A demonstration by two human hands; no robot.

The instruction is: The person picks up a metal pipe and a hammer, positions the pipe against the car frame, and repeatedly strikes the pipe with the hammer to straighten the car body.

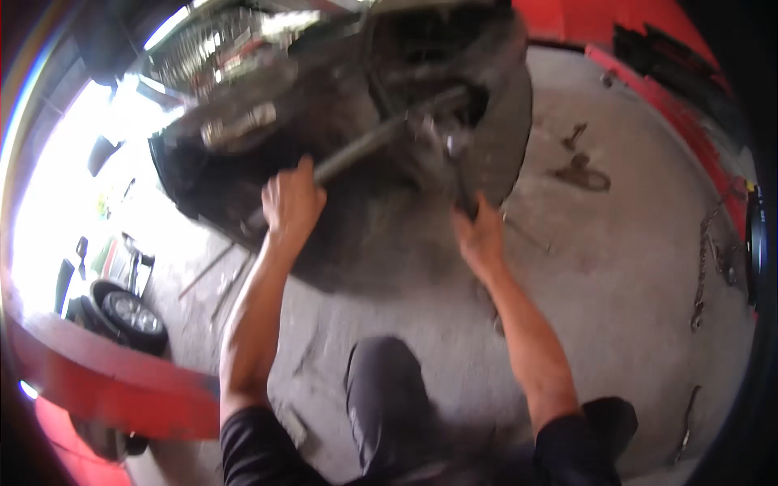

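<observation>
A long grey metal bar [361, 150] slants up and to the right into an opening in a large dark vehicle part [348, 227]. My left hand [293, 198] is wrapped round the bar's lower end. My right hand [480, 235] grips a dark handle [463, 190] whose top meets a shiny metal piece [454, 146] near the bar. Motion blur hides the details where the two tools meet the part.
Red metal beams stand at the lower left [105, 373] and upper right [673, 121]. A wheel [132, 312] is at the left. Metal pieces [579, 172] and a chain [703, 267] lie on the concrete floor [616, 324] at the right. Thin rods lie under the part's left side.
</observation>
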